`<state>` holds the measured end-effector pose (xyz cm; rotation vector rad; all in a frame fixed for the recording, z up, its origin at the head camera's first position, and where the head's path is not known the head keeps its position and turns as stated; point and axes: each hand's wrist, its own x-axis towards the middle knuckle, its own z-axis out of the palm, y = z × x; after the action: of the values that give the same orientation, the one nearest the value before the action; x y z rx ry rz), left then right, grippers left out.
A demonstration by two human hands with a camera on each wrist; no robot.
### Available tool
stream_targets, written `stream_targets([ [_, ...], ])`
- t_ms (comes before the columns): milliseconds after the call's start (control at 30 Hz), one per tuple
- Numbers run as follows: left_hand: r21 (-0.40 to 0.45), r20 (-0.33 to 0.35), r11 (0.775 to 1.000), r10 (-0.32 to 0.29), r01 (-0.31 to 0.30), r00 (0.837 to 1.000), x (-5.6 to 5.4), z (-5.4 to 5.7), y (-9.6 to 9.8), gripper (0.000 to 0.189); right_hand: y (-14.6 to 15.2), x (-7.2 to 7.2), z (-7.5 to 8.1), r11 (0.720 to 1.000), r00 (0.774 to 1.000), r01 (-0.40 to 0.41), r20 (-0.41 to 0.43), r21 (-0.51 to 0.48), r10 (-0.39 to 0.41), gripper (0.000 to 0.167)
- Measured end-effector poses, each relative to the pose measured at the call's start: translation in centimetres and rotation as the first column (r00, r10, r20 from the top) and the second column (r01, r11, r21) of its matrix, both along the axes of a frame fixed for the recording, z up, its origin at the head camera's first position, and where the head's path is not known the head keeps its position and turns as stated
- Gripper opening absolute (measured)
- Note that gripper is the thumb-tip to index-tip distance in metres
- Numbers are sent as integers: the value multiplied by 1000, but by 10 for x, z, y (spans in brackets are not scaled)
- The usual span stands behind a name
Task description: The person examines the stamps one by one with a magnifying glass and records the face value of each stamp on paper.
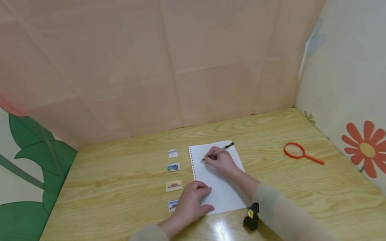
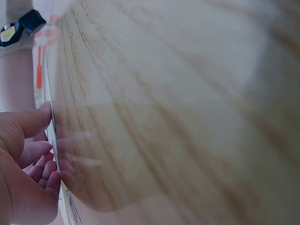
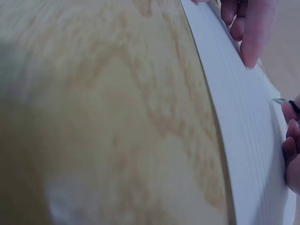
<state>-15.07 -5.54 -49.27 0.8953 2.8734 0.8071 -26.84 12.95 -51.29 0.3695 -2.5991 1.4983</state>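
Note:
A lined white sheet (image 1: 227, 195) with punched holes down its left side lies on the wooden table. My right hand (image 1: 221, 162) pinches a pen (image 1: 225, 147), its tip at the upper left part of the sheet. In the right wrist view the pen tip (image 3: 278, 100) shows close over the ruled lines. My left hand (image 1: 191, 202) rests on the sheet's lower left edge, fingers and thumb spread apart. Left of the sheet, several small picture cards (image 1: 174, 185) stand in a column; the left hand partly covers the lowest card (image 1: 173, 205).
A red magnifying glass (image 1: 294, 150) lies on the right of the table (image 1: 115, 183). A pink cloth backdrop (image 1: 137, 63) rises behind the table, and a wall with a painted flower (image 1: 367, 150) borders it on the right. Black wrist devices (image 1: 251, 218) sit at the cuffs.

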Motion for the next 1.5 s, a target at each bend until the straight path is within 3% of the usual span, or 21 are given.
stream_targets([
  [233,0,-12,1000,-2,2,1000,0,-1,0,53,-1,1,-2,999,999,-22,-48,24,23,4],
  [500,3,-22,1000,-4,4,1000,0,0,-1,53,-2,4,1,998,998,-57,-30,15,58,3],
  [1000,2,-3,1000,-7,7,1000,1,3,-2,52,0,4,1,999,999,-36,14,-2,36,5],
  [1500,1,-26,1000,-15,15,1000,0,0,0,51,2,6,1,991,991,-135,-15,-3,135,9],
])
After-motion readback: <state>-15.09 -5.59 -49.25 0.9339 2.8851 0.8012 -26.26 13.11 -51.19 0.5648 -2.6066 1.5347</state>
